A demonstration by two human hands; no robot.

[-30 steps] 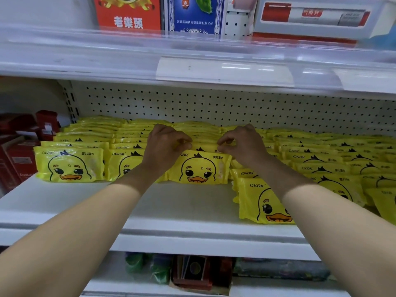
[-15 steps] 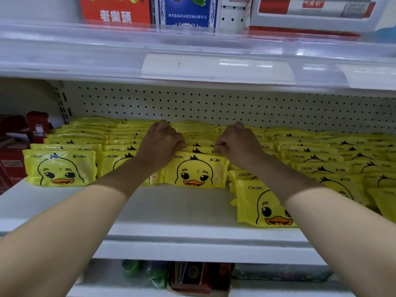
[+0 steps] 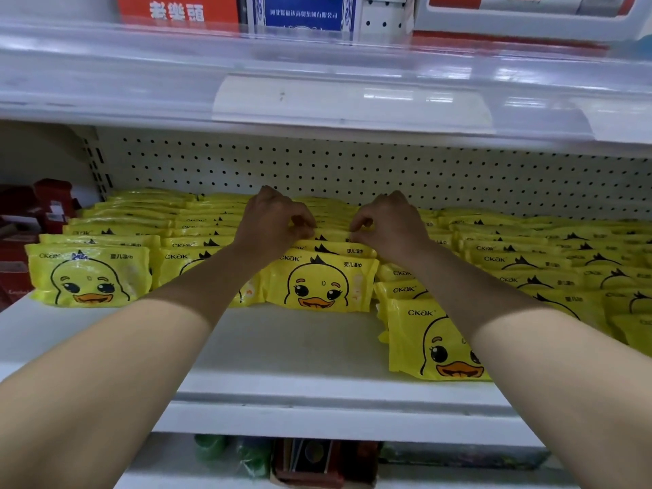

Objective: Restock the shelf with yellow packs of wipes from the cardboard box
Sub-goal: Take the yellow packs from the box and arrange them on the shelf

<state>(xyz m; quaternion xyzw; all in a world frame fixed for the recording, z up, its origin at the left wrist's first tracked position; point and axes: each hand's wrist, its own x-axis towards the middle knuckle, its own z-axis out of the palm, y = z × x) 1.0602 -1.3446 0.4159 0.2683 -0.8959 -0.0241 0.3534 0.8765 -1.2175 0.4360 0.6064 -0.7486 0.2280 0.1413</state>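
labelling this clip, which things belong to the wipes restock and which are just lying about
Job: yellow wipes packs, shelf, left hand and right hand pinching packs.
Lying about: red boxes at left, orange box, blue box above.

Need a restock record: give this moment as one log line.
left hand: pinches middle row of yellow plastic duck-print wipes packs | right hand: pinches same row | cardboard box: not in view

"CKAK" is printed on the yellow packs (image 3: 323,280); the red box (image 3: 176,8) above reads "老樂頭".
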